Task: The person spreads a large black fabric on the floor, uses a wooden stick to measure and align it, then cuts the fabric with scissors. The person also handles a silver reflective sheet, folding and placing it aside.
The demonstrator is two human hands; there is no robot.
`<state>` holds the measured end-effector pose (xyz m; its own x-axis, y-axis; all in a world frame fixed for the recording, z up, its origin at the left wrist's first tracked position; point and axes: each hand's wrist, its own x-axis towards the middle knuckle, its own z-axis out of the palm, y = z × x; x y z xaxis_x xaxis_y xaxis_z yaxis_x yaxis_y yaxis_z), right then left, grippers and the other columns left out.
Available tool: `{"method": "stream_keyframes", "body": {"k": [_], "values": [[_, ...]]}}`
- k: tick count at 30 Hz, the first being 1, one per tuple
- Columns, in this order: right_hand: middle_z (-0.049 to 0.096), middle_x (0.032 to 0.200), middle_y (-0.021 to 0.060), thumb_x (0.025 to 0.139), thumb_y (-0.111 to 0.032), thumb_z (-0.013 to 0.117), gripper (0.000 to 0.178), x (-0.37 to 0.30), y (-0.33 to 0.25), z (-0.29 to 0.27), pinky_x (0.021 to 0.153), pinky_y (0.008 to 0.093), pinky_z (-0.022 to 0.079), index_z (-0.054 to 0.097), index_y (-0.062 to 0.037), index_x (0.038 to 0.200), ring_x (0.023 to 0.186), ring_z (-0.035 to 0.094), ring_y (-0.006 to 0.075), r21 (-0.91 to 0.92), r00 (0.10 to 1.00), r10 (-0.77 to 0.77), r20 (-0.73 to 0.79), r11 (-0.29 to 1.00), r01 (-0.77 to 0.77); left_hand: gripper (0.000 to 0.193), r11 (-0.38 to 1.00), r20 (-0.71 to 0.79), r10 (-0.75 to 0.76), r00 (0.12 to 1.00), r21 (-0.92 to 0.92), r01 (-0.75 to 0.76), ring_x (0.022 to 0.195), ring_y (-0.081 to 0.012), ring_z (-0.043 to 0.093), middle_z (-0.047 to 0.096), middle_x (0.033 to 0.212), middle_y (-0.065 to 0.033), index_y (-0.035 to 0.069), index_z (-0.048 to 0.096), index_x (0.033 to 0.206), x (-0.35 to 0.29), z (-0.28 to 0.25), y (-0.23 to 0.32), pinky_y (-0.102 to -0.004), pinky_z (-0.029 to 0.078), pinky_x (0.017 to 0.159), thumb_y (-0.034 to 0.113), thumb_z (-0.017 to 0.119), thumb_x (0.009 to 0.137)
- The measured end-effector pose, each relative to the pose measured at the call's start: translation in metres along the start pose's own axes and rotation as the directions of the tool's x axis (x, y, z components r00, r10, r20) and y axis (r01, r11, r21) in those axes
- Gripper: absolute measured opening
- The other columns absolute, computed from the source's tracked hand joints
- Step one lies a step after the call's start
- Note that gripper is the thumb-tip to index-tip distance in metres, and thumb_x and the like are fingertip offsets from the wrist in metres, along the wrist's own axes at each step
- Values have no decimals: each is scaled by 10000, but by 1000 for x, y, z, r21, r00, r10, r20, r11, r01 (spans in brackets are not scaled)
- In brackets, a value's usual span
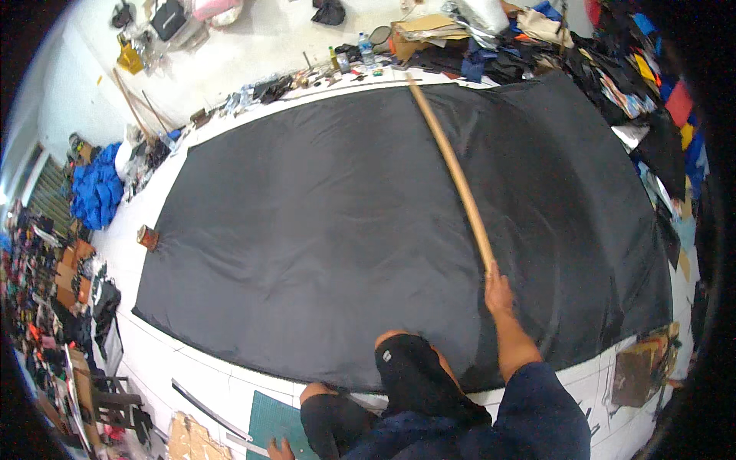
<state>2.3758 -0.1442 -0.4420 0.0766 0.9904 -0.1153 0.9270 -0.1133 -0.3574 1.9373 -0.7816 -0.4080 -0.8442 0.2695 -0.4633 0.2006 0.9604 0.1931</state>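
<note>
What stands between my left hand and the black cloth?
Only the flat green mat and a strip of white floor; no upright thing is visible between the left hand and the black cloth.

A blue heap (pixel 97 186) lies on the white tiled floor (pixel 129 268). Above the heap rises a pale wall (pixel 65 92); to its upper right is the white back wall (pixel 253 42), on which some bags (pixel 167 19) are hanging. Just left of the heap there is a slatted panel (pixel 47 188), and farther left shines a bright light (pixel 4 201). Below the heap stands dark furniture (pixel 123 405), its kind unclear.
</note>
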Motion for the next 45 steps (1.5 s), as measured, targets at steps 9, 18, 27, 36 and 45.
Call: {"method": "stream_keyframes", "body": {"k": [9,18,27,36,45], "values": [[526,1095,170,982,-408,444,471,-166,24,40,822,526,498,366,-317,1438,990,576,393,119,968,-215,126,972,200,585,990,-78,10,997,144,1,1064,-431,587,603,1145,-311,-97,558,1192,-63,-17,-137,-446,454,942,403,589,891],[553,1117,192,1002,-406,382,486,-125,120,11,861,531,487,308,-301,1471,1040,582,396,33,994,47,101,998,-50,407,939,-408,230,884,-144,-311,905,-281,600,600,1068,-199,-66,603,1133,-47,-92,23,-369,498,818,219,685,855],[616,1007,275,1017,-409,316,498,19,165,-62,860,554,468,274,-261,1491,941,600,462,114,995,83,-62,991,-75,431,959,-231,271,935,-13,-281,921,-296,627,653,1015,-220,-55,637,1082,-1,-111,16,-379,499,820,263,723,804],[563,1068,248,1013,-426,339,491,-52,119,-20,809,542,501,269,-319,1486,931,607,445,-68,999,-6,-31,998,4,518,935,258,350,901,-30,-354,979,-287,653,653,1100,-215,-33,599,1184,62,-28,107,-358,517,827,346,688,843],[614,1078,277,1012,-397,366,485,15,184,-14,876,522,469,340,-240,1470,1013,592,457,-51,995,15,-98,999,-20,769,785,143,610,780,-248,-568,1060,-308,595,546,1236,-252,-2,312,1437,82,85,190,-383,503,865,339,685,858]]}}
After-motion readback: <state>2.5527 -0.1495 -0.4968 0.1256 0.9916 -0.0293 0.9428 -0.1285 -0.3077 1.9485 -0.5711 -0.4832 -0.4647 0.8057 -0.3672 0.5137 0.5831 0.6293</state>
